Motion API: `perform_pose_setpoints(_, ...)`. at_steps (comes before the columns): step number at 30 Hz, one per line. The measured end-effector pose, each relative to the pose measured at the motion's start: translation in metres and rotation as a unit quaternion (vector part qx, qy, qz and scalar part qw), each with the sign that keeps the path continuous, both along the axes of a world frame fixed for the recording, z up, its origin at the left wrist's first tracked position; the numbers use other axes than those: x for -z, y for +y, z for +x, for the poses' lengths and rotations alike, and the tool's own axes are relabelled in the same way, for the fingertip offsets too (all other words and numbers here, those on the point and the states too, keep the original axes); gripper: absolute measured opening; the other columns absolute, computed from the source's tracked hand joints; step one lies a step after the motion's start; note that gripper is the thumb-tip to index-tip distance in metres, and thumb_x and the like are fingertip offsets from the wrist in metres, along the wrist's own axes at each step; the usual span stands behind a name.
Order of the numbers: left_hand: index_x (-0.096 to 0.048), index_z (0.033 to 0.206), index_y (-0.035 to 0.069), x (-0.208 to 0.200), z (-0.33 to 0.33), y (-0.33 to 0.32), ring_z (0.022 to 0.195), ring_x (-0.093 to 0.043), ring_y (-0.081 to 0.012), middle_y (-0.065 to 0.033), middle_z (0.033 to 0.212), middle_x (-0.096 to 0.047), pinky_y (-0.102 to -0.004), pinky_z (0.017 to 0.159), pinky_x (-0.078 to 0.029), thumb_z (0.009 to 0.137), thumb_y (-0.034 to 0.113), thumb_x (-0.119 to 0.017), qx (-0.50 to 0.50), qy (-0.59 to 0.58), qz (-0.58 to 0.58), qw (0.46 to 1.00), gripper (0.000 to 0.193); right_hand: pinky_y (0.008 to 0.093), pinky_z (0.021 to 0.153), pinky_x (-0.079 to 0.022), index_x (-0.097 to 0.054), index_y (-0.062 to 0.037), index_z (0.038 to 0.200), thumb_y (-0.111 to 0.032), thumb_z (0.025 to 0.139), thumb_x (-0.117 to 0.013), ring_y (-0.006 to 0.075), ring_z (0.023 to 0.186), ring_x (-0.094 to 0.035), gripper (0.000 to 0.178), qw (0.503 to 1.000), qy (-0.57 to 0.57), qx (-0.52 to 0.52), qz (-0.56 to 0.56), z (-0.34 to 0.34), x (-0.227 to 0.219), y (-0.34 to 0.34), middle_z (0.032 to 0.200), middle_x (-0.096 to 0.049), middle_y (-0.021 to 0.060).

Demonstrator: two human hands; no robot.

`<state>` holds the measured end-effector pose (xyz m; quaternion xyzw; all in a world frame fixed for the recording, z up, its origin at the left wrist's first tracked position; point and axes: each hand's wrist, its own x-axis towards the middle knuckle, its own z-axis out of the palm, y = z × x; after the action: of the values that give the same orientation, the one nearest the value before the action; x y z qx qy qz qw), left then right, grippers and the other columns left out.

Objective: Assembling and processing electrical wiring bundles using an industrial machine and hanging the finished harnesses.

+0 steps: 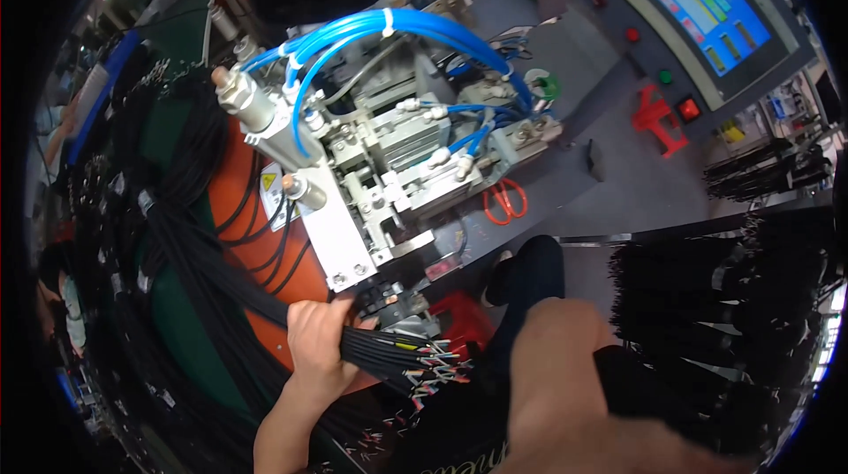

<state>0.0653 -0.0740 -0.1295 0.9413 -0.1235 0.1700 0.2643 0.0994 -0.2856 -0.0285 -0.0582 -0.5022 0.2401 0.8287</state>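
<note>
My left hand is closed around a thick bundle of black cables, just in front of the machine's near end. The cable ends fan out to the right of my fist and show thin coloured wires with bare tips. Behind the fist the bundle runs back to the upper left over an orange surface. My right hand is at the lower middle, apart from the bundle; its fingers are hidden and blurred. Beside my left hand stands a metal machine with cylinders and blue air hoses.
Orange-handled scissors lie by the machine. A control panel with a lit screen and red and green buttons stands at the far right, near a red bracket-like part. More black cable bundles hang at right and lie at left.
</note>
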Motion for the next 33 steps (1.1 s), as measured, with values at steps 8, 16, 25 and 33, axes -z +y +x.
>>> perform_pose_setpoints(8,-0.059,0.102,0.002,0.000,0.007,-0.002,0.067,-0.056,-0.0285,-0.0084,0.077,-0.058,-0.0415,0.069,-0.043,0.074,0.010,-0.071,0.050,-0.097,-0.004,0.994,0.032,0.0364,0.070,-0.053,-0.065,0.0009,0.101,-0.015,0.097,-0.055,0.0289,0.081,-0.065,0.019,0.975,-0.056,-0.214,-0.002,-0.025,-0.001,0.033,0.093,-0.066,0.0166)
perform_pose_setpoints(16,-0.063,0.103,0.002,-0.005,-0.008,0.013,0.060,-0.055,-0.0249,-0.0061,0.069,-0.056,-0.0366,0.061,-0.043,0.074,0.016,-0.072,0.044,-0.066,0.053,0.995,0.034,0.0319,0.059,-0.051,-0.064,0.0016,0.081,-0.005,0.091,-0.055,0.0239,0.068,-0.063,0.015,0.950,-0.140,0.227,-0.164,0.023,0.034,-0.001,0.089,-0.068,0.0183)
perform_pose_setpoints(25,-0.063,0.111,0.002,-0.003,0.003,0.002,0.057,-0.055,-0.0235,-0.0060,0.068,-0.057,-0.0351,0.058,-0.041,0.074,0.017,-0.075,0.050,-0.066,0.023,0.996,0.042,0.0352,0.072,-0.046,-0.059,-0.0038,0.093,-0.016,0.097,-0.050,0.0212,0.082,-0.057,0.016,0.744,-0.311,0.496,-0.321,0.042,0.017,-0.044,0.092,-0.058,0.0091)
perform_pose_setpoints(33,-0.063,0.110,0.002,0.000,0.003,0.002,0.057,-0.056,-0.0233,-0.0060,0.068,-0.058,-0.0350,0.058,-0.042,0.075,0.013,-0.075,0.059,-0.054,0.013,0.997,0.038,0.0341,0.071,-0.046,-0.057,-0.0037,0.097,-0.015,0.097,-0.050,0.0205,0.081,-0.056,0.013,0.771,-0.351,0.421,-0.323,0.059,0.026,-0.030,0.092,-0.058,0.0088)
